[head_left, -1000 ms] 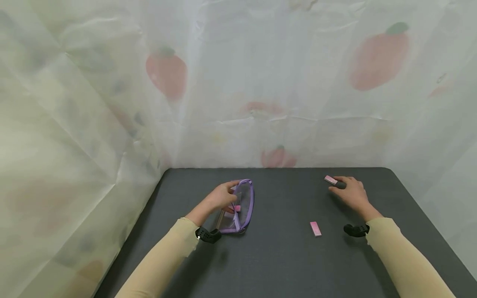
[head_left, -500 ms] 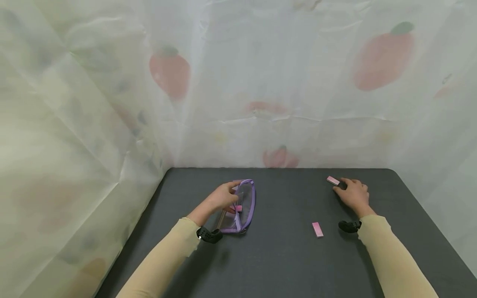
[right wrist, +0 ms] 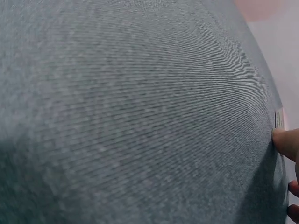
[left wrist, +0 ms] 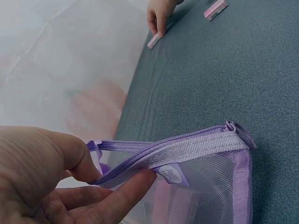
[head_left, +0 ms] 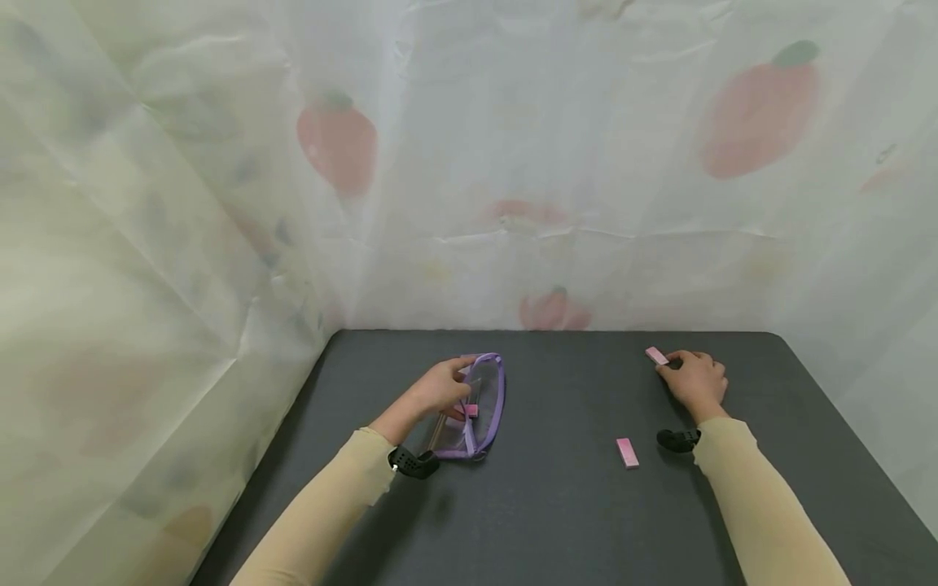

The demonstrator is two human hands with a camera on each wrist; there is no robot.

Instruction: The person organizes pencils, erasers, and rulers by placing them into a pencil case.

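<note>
My left hand (head_left: 459, 389) pinches the zipped rim of a purple mesh pouch (head_left: 485, 407) lying left of centre on the dark grey table (head_left: 557, 513). In the left wrist view thumb and forefinger grip that pouch rim (left wrist: 187, 151), and something pink shows through the mesh (head_left: 471, 410). At the far right my right hand (head_left: 677, 366) rests on the table, its fingertips touching one end of a small pink block (head_left: 656, 356). The right wrist view shows one fingertip (right wrist: 287, 142) beside that block (right wrist: 279, 118). A second pink block (head_left: 626, 452) lies loose nearer to me.
Pale sheeting printed with red fruit (head_left: 337, 146) walls the table at the back and on both sides. The table's right edge (head_left: 843, 407) runs close to my right hand.
My right forearm has swung a little inward while the hand stays at the far pink block. The left hand and the pouch have not moved.
</note>
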